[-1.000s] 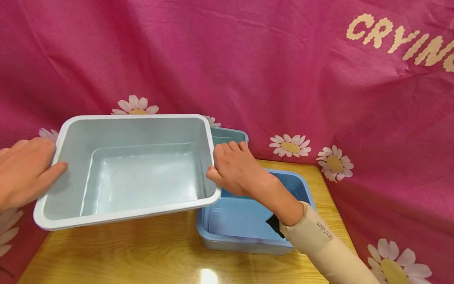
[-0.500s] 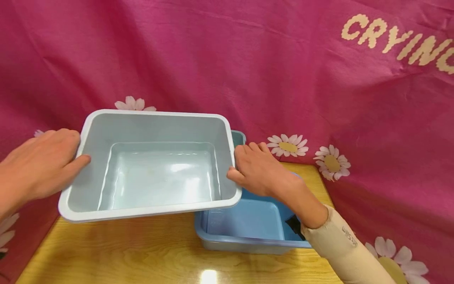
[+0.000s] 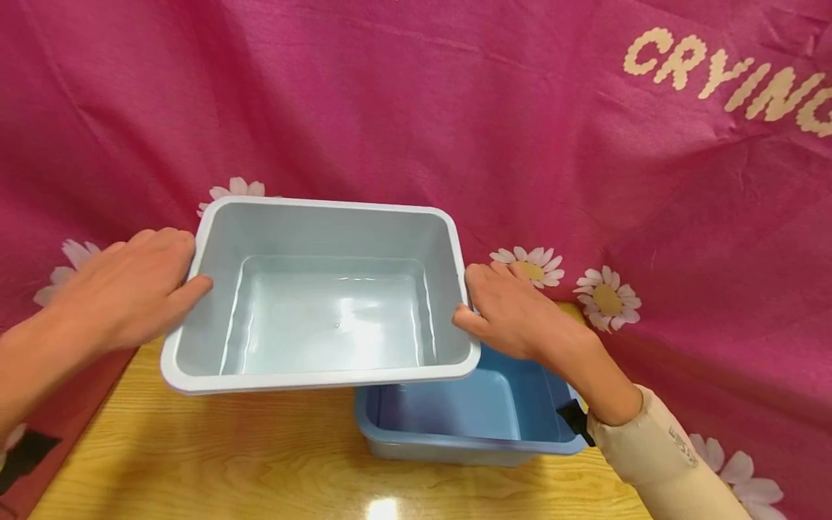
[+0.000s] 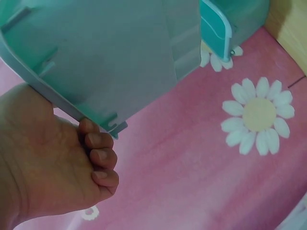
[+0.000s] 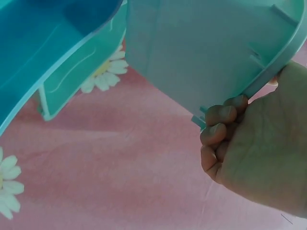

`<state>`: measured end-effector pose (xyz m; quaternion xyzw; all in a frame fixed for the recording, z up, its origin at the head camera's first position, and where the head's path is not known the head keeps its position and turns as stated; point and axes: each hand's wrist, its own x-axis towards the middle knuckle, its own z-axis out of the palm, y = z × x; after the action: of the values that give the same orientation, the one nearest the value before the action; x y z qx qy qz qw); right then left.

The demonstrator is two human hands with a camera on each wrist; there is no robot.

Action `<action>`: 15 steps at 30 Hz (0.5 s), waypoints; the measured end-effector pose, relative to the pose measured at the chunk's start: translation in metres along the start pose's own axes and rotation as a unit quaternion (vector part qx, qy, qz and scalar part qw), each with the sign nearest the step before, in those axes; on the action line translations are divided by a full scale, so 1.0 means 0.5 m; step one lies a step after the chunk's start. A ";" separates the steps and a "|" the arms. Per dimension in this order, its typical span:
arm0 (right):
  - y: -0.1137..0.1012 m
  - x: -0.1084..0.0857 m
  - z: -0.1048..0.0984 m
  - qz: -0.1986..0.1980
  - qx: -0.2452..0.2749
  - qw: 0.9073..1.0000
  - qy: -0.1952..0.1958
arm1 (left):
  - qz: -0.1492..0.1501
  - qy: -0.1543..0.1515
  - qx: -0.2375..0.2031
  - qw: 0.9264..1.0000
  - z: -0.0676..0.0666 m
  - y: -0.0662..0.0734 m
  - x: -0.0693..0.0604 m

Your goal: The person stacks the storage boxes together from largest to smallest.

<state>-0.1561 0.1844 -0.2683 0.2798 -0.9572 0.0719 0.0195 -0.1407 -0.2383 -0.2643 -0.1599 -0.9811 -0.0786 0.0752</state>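
Light gray plastic tub (image 3: 338,224), held up above the table (image 3: 260,448)
The left hand (image 3: 139,289) and right hand (image 3: 510,307) each curl a closed grip on one short end, likely so it won't tip. It hides part of the blue tub (image 3: 455,438).

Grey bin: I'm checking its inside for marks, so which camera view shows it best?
The head view: it looks into the grey bin, showing its floor and most of its rim. Each wrist view shows only part of its outside, with fingers curled at the rim.
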 end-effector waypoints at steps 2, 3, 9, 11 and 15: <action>0.008 -0.006 -0.002 -0.003 -0.003 1.000 0.004 | 0.004 0.004 -0.003 1.000 0.002 0.009 0.006; 0.013 -0.010 -0.003 -0.003 -0.003 1.000 0.006 | 0.007 0.007 -0.005 1.000 0.004 0.013 0.009; 0.039 -0.036 -0.008 -0.003 -0.002 1.000 0.013 | 0.024 0.027 -0.025 0.999 0.012 0.043 0.024; 0.047 -0.046 -0.010 0.002 -0.003 1.000 0.014 | 0.026 0.031 -0.029 0.999 0.015 0.056 0.030; 0.065 -0.064 -0.014 0.004 -0.007 1.000 0.021 | 0.027 0.036 -0.030 0.999 0.020 0.081 0.043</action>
<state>-0.1466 0.2295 -0.2678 0.2741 -0.9582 0.0714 0.0410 -0.1487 -0.1919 -0.2653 -0.1853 -0.9703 -0.1121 0.1076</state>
